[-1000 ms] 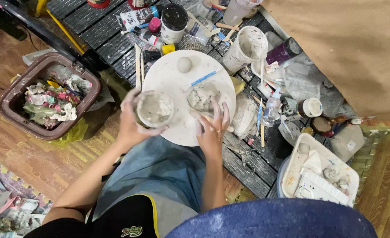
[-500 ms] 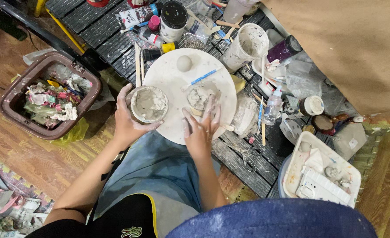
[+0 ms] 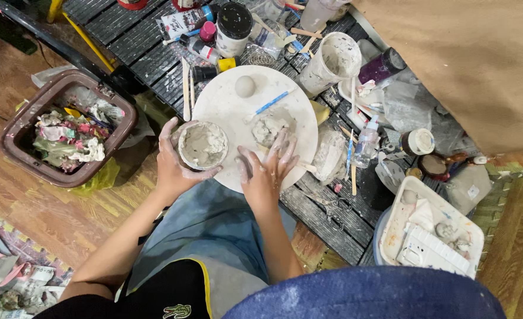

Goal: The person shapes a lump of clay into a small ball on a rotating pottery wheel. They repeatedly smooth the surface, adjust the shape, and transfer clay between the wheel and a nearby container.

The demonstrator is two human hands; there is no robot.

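My left hand (image 3: 176, 165), smeared with grey clay, cups a small round bowl of wet clay (image 3: 201, 145) at the near left edge of a round white board (image 3: 226, 100). Spread flat on the board, my right hand (image 3: 266, 170) has its fingers apart and its fingertips touching a rough lump of grey clay (image 3: 268, 126). A small clay ball (image 3: 245, 86) sits at the board's far side, and a blue-handled tool (image 3: 271, 102) lies beside the lump.
A brown bin (image 3: 66, 133) full of scraps stands on the wooden floor at left. Paint bottles, a black-lidded tub (image 3: 233, 28) and a white bucket (image 3: 331, 64) crowd the dark slatted table. A white tray (image 3: 429, 230) rests at right. A blue apron covers my lap.
My left hand has drawn the clay bowl slightly nearer and to the board's edge. My right hand has slid back from the lump and flattened out on the board.
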